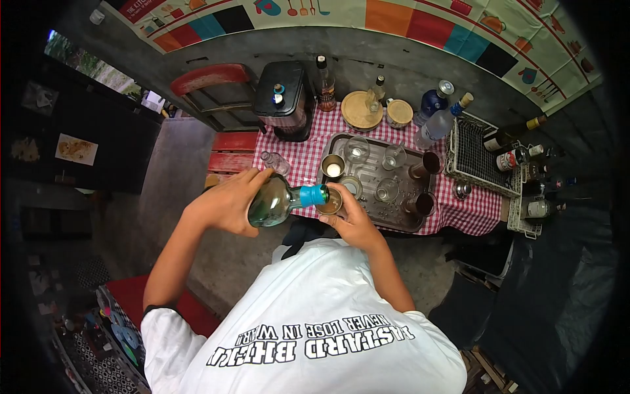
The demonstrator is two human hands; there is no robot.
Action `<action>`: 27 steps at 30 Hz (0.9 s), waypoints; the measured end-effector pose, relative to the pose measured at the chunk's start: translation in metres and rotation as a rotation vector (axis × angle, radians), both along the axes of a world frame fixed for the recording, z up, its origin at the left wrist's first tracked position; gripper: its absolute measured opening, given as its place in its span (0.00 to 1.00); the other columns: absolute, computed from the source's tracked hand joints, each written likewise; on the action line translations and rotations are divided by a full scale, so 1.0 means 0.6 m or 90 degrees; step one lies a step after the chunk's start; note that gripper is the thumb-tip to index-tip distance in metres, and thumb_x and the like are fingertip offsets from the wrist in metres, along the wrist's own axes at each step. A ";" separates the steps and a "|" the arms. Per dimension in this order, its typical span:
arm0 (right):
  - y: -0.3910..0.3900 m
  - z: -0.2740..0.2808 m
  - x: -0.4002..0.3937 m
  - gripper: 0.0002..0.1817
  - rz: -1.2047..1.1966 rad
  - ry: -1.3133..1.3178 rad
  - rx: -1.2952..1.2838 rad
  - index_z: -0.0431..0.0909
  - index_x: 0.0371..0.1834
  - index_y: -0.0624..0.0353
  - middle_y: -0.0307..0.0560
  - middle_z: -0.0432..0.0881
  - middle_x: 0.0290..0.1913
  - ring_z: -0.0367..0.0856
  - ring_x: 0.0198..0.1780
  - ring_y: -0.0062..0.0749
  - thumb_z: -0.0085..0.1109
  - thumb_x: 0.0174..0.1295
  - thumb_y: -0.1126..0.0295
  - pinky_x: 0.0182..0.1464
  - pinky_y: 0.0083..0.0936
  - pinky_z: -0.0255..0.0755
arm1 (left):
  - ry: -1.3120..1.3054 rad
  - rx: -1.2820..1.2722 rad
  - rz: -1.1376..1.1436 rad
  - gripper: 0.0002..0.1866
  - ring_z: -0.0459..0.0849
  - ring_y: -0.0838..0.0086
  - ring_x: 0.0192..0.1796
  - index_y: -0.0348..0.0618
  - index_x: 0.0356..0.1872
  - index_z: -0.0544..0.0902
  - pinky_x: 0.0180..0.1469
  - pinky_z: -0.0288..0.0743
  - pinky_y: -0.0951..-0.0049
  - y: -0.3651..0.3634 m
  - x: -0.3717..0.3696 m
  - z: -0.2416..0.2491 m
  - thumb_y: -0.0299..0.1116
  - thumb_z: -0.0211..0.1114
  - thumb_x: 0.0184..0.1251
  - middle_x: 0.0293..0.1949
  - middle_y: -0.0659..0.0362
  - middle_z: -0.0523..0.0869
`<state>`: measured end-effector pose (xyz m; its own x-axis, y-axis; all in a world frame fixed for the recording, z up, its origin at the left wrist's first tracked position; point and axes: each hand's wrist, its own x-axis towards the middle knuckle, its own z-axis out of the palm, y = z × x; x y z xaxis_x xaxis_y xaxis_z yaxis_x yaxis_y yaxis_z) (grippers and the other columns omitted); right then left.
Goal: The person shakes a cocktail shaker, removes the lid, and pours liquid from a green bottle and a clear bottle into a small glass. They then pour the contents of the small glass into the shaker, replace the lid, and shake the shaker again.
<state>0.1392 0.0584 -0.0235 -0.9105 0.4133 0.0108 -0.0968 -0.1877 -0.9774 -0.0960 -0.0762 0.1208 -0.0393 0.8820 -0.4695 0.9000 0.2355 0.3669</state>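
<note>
My left hand [230,200] is wrapped round a clear greenish bottle [269,202] with a blue neck band. The bottle is tipped to the right, its mouth at the rim of a metal cup [330,201]. That cup is held in my right hand [351,220], near the left edge of a metal tray [407,223]. Whether liquid is flowing cannot be made out. Just behind, a second metal cup [333,167] has something pale inside. Glass cups [387,190] and brown tumblers [420,203] stand on the tray.
A checkered table [298,151] carries a black dispenser [283,98], a small glass bottle [275,162], round wooden lids [361,110], a blue bottle [431,102] and a wire basket [476,151]. More bottles are at the right. A red chair [230,141] stands at the left.
</note>
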 end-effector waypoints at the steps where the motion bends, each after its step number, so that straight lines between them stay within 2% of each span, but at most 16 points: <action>1: 0.000 0.014 -0.001 0.31 -0.001 -0.006 -0.016 0.64 0.69 0.58 0.47 0.74 0.60 0.75 0.62 0.31 0.66 0.64 0.74 0.66 0.31 0.70 | -0.004 0.001 -0.001 0.61 0.74 0.43 0.65 0.31 0.73 0.58 0.68 0.68 0.55 -0.006 -0.003 -0.007 0.43 0.76 0.31 0.64 0.37 0.71; 3: 0.003 0.026 -0.005 0.31 -0.002 -0.021 -0.030 0.65 0.69 0.58 0.46 0.75 0.60 0.76 0.62 0.32 0.68 0.64 0.72 0.66 0.32 0.70 | -0.060 0.108 0.054 0.59 0.75 0.47 0.63 0.34 0.73 0.57 0.65 0.70 0.56 -0.021 -0.007 -0.024 0.40 0.75 0.33 0.60 0.41 0.74; 4: 0.007 0.029 -0.009 0.31 -0.004 -0.018 0.013 0.66 0.67 0.58 0.46 0.76 0.59 0.76 0.62 0.32 0.69 0.63 0.70 0.66 0.33 0.70 | -0.067 0.109 0.055 0.59 0.75 0.47 0.63 0.34 0.73 0.57 0.65 0.70 0.56 -0.030 -0.012 -0.037 0.40 0.75 0.33 0.60 0.41 0.74; 6: 0.013 0.032 -0.018 0.29 -0.020 -0.034 0.083 0.69 0.64 0.57 0.46 0.78 0.57 0.77 0.61 0.33 0.71 0.62 0.66 0.65 0.34 0.71 | -0.157 0.189 0.161 0.58 0.74 0.51 0.67 0.37 0.74 0.57 0.68 0.68 0.59 -0.050 -0.024 -0.069 0.36 0.75 0.34 0.64 0.42 0.72; 7: 0.013 0.030 -0.021 0.29 -0.021 -0.040 0.086 0.69 0.64 0.57 0.46 0.78 0.57 0.77 0.61 0.33 0.71 0.62 0.66 0.65 0.34 0.71 | -0.163 0.190 0.161 0.58 0.74 0.51 0.67 0.37 0.74 0.57 0.68 0.68 0.59 -0.061 -0.029 -0.086 0.36 0.75 0.34 0.64 0.42 0.72; 8: 0.013 0.026 -0.024 0.29 -0.034 -0.053 0.088 0.70 0.64 0.57 0.46 0.78 0.56 0.77 0.61 0.33 0.71 0.61 0.66 0.64 0.34 0.71 | -0.201 0.247 0.241 0.58 0.74 0.53 0.67 0.38 0.74 0.57 0.69 0.68 0.60 -0.071 -0.034 -0.106 0.34 0.75 0.34 0.65 0.43 0.72; 9: 0.012 0.025 -0.026 0.29 -0.046 -0.067 0.089 0.70 0.64 0.56 0.45 0.79 0.56 0.77 0.61 0.33 0.71 0.61 0.66 0.64 0.34 0.72 | -0.238 0.301 0.324 0.57 0.73 0.56 0.68 0.39 0.75 0.57 0.69 0.67 0.62 -0.082 -0.038 -0.127 0.33 0.75 0.35 0.66 0.44 0.71; 10: 0.012 0.026 -0.030 0.29 -0.046 -0.076 0.091 0.70 0.64 0.56 0.45 0.79 0.56 0.77 0.61 0.33 0.71 0.61 0.66 0.64 0.34 0.72 | -0.226 0.370 0.351 0.56 0.75 0.57 0.66 0.39 0.75 0.56 0.68 0.67 0.60 -0.093 -0.042 -0.152 0.31 0.75 0.37 0.64 0.46 0.73; 11: 0.012 0.028 -0.035 0.28 -0.053 -0.103 0.107 0.71 0.63 0.56 0.45 0.79 0.55 0.78 0.60 0.33 0.71 0.60 0.66 0.64 0.34 0.72 | -0.235 0.368 0.353 0.56 0.75 0.57 0.66 0.39 0.75 0.56 0.68 0.67 0.60 -0.102 -0.050 -0.186 0.31 0.75 0.37 0.64 0.46 0.73; 13: 0.008 0.026 -0.048 0.28 -0.058 -0.138 0.122 0.71 0.62 0.55 0.44 0.79 0.55 0.78 0.60 0.33 0.71 0.60 0.66 0.64 0.33 0.71 | -0.231 0.517 0.436 0.56 0.75 0.55 0.66 0.39 0.75 0.55 0.69 0.67 0.58 -0.116 -0.067 -0.253 0.32 0.76 0.39 0.64 0.45 0.73; 15: 0.003 0.015 -0.062 0.28 -0.104 -0.169 0.172 0.73 0.61 0.55 0.43 0.79 0.54 0.78 0.59 0.32 0.73 0.58 0.65 0.62 0.33 0.72 | -0.288 0.531 0.491 0.57 0.74 0.56 0.66 0.40 0.76 0.54 0.69 0.66 0.57 -0.121 -0.078 -0.301 0.31 0.76 0.40 0.64 0.45 0.73; 16: 0.005 0.017 -0.069 0.27 -0.095 -0.189 0.206 0.74 0.60 0.59 0.42 0.77 0.56 0.76 0.60 0.29 0.72 0.57 0.70 0.63 0.29 0.70 | -0.277 0.556 0.518 0.57 0.74 0.56 0.67 0.39 0.76 0.54 0.70 0.66 0.57 -0.119 -0.087 -0.326 0.31 0.76 0.40 0.64 0.45 0.72; 17: 0.006 0.014 -0.077 0.27 -0.095 -0.196 0.205 0.74 0.60 0.59 0.42 0.77 0.56 0.76 0.60 0.29 0.72 0.57 0.70 0.63 0.29 0.70 | -0.266 0.579 0.545 0.57 0.73 0.56 0.67 0.39 0.76 0.54 0.70 0.65 0.57 -0.116 -0.095 -0.351 0.30 0.77 0.41 0.65 0.45 0.72; 19: 0.002 -0.008 -0.091 0.27 -0.120 -0.210 0.184 0.75 0.59 0.57 0.42 0.80 0.53 0.78 0.56 0.29 0.74 0.56 0.64 0.57 0.28 0.73 | -0.227 0.627 0.544 0.57 0.72 0.53 0.68 0.37 0.76 0.53 0.71 0.64 0.56 -0.102 -0.107 -0.393 0.30 0.77 0.42 0.66 0.42 0.70; 25: -0.014 -0.077 -0.102 0.28 -0.173 -0.354 0.138 0.75 0.60 0.56 0.40 0.81 0.52 0.78 0.50 0.26 0.74 0.56 0.64 0.52 0.25 0.73 | -0.226 0.576 0.579 0.58 0.69 0.47 0.69 0.39 0.76 0.51 0.70 0.63 0.51 -0.061 -0.160 -0.481 0.31 0.77 0.42 0.67 0.39 0.68; 27: -0.029 -0.090 -0.100 0.28 -0.203 -0.380 0.109 0.75 0.60 0.56 0.41 0.81 0.52 0.78 0.48 0.25 0.74 0.56 0.63 0.51 0.25 0.74 | -0.168 0.548 0.579 0.57 0.68 0.43 0.67 0.40 0.76 0.52 0.69 0.61 0.47 -0.044 -0.173 -0.498 0.31 0.76 0.42 0.66 0.39 0.68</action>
<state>0.0793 0.0408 -0.0774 -0.6157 0.6982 -0.3653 0.4415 -0.0783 -0.8938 -0.1997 -0.1023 -0.1780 -0.7789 0.6085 0.1515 0.4177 0.3232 0.8492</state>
